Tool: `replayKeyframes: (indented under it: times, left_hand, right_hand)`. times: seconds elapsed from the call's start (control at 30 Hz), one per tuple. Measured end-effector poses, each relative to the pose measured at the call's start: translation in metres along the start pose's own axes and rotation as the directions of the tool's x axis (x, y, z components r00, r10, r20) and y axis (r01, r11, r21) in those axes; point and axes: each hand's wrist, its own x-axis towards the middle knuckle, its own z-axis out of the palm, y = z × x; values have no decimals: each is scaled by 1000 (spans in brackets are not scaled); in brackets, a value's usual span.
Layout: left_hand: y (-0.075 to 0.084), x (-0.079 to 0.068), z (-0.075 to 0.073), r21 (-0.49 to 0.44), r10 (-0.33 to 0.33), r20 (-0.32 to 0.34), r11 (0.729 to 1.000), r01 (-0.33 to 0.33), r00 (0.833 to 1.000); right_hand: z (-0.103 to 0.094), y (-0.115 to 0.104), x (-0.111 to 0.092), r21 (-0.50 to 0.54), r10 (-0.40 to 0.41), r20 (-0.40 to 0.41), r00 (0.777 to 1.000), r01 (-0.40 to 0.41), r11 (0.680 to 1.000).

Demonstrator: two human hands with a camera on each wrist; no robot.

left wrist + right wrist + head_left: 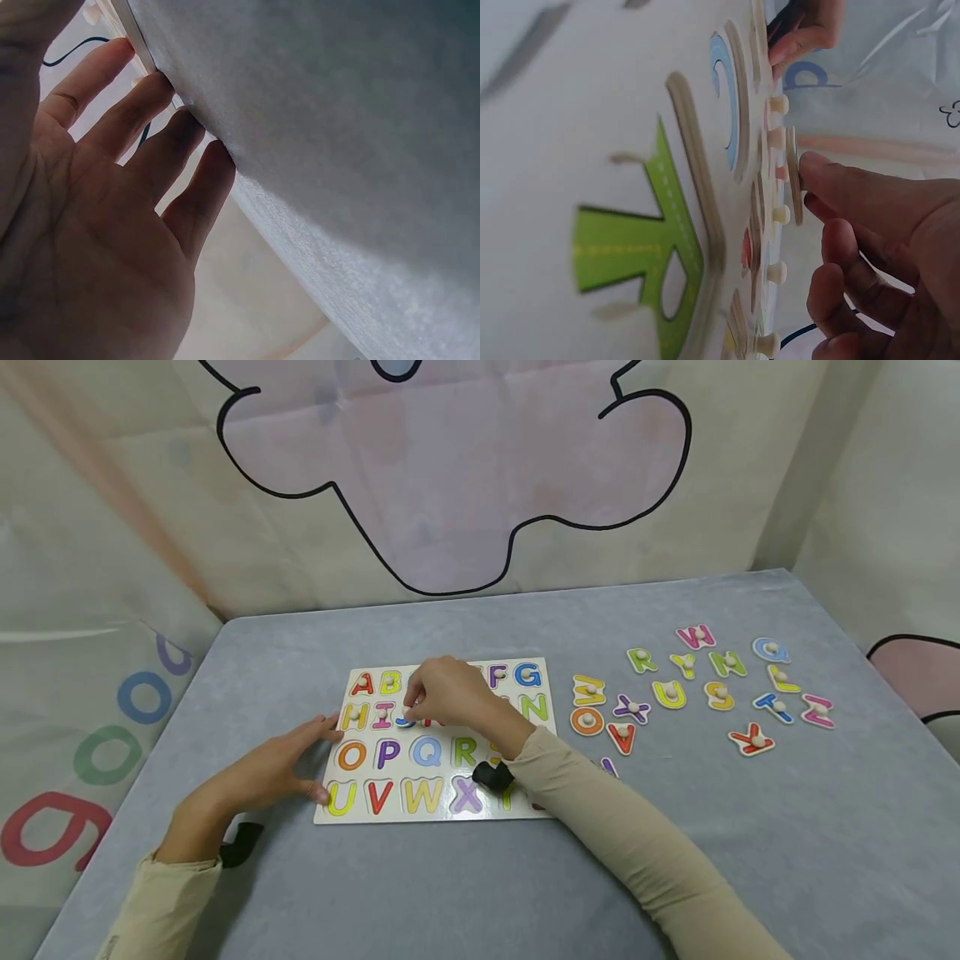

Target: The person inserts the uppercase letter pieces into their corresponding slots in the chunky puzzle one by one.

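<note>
A white alphabet puzzle board lies on the table. My left hand is at its left side; in the left wrist view the straight fingers touch the board's edge. Over the second row, my right hand pinches a letter piece, which looks like a blue J beside the I piece. The right wrist view shows that thin piece edge-on between thumb and finger, close to the knobs of seated pieces. Part of the upper rows is hidden by the right hand and forearm.
Several loose knobbed letters lie right of the board, among them an orange O, a purple X and a red-orange Y. Grey cloth covers the table. A printed curtain hangs behind it.
</note>
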Motion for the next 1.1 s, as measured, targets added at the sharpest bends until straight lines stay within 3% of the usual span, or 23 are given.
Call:
replayKeyframes:
  times: [0.3, 0.53, 0.8, 1.1]
  left_hand:
    - [1, 1, -2, 32, 34, -11, 999, -33, 999]
    - [3, 4, -1, 33, 21, -6, 999, -21, 1000]
    - [2, 4, 2, 26, -2, 5, 1000, 2, 1000]
    - [-2, 3, 3, 30, 1, 6, 1000, -1, 1000]
  right_hand:
    - [-1, -2, 4, -73, -9, 18, 1000, 10, 997]
    - [-6, -7, 6, -169, 6, 57, 998, 4, 986]
    - [-7, -15, 11, -364, -10, 104, 995, 47, 930]
    - [-7, -6, 9, -222, 0, 132, 991, 30, 974]
